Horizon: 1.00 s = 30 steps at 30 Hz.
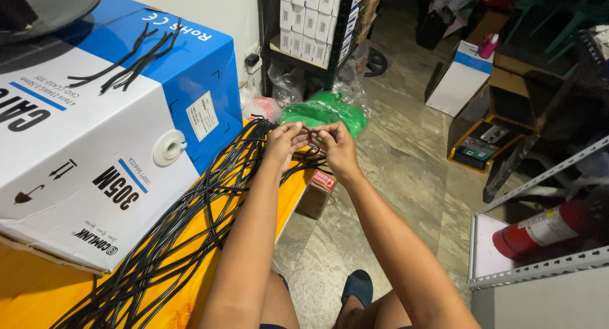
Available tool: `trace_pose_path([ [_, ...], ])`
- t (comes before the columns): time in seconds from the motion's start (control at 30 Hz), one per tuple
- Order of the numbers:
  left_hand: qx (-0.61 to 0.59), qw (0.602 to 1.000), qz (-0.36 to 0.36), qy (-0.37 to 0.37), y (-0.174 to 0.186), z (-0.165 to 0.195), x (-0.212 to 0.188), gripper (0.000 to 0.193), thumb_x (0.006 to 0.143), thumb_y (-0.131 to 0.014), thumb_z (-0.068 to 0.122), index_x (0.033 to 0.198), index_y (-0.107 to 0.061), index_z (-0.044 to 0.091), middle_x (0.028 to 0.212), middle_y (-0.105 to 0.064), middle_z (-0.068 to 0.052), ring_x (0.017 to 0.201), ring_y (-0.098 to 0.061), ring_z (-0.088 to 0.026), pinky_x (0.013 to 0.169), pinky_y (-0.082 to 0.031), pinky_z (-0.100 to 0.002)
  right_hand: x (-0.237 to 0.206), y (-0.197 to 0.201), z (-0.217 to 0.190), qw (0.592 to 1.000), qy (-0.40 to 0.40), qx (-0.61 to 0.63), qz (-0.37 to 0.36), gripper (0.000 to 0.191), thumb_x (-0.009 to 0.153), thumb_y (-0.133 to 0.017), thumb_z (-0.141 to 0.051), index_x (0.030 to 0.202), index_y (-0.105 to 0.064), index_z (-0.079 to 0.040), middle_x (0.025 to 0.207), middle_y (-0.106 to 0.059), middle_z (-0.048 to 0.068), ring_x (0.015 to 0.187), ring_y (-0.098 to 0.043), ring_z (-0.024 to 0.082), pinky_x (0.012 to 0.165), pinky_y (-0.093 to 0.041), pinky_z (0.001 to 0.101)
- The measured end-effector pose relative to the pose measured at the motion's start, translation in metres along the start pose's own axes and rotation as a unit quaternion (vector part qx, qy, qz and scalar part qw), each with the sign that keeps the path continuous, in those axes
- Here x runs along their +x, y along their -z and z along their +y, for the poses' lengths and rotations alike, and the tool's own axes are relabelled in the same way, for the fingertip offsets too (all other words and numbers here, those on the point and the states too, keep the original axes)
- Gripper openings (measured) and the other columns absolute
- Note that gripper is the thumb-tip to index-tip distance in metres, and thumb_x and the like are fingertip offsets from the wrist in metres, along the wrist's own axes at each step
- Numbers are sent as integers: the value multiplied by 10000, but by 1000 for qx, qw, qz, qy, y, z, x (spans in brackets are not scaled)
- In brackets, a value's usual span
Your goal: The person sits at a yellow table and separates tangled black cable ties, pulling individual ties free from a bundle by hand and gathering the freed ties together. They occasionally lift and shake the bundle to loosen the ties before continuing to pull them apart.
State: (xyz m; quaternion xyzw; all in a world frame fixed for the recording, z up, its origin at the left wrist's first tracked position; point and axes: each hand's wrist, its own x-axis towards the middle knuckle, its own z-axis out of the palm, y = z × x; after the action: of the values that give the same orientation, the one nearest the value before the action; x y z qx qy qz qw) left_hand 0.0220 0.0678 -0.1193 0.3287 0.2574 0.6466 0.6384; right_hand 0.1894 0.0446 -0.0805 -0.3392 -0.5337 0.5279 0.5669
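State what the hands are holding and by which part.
Both the left hand and right hand pinch a thin black cable between fingertips, at a short stretch near its end.

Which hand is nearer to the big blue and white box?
Left. The left hand is just right of the blue and white box, above the black cables. The right hand is further right, over the floor.

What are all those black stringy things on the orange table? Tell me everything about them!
The bundle of thin black cables looks like smooth plastic-coated wire. Many long strands lie loosely side by side across the orange tabletop, beside the big blue-and-white cardboard box. At the far end, the left hand and right hand pinch the strand tips together.
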Motion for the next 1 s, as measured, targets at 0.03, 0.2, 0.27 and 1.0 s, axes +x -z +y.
trace_pose_path([
  [0.03,-5,1000,-2,-1,0,0,0,158,993,-655,175,1065,-673,36,996,-737,-105,899,-738,-206,834,-613,-363,0,1,1,1000,-1,13,-4,59,1041,-531,-20,1089,-541,13,1114,-656,110,1009,-688,156,939,-608,315],
  [0.2,-7,1000,4,-16,-2,2,-2,166,1004,-653,185,1075,-669,36,999,-729,-93,893,-723,-186,817,-609,-356,3,-1,0,997,-19,68,-16,78,1037,-551,-32,1106,-536,2,1139,-665,109,1021,-681,160,936,-604,316],
  [0.27,11,999,15,-27,-5,2,-5,171,1005,-657,199,1082,-664,46,1011,-725,-80,904,-718,-172,805,-604,-339,1,-2,-5,998,6,62,-18,158,1006,-602,-32,1151,-540,-16,1154,-655,102,1022,-683,158,916,-604,307],
  [1.0,207,974,17,-86,-10,10,1,312,1021,-617,225,1210,-673,-16,1126,-757,-128,1043,-763,-231,933,-592,-338,-56,11,-36,917,97,-366,127,162,970,-692,-20,1112,-755,-62,1122,-709,101,1030,-702,222,913,-553,309],
])
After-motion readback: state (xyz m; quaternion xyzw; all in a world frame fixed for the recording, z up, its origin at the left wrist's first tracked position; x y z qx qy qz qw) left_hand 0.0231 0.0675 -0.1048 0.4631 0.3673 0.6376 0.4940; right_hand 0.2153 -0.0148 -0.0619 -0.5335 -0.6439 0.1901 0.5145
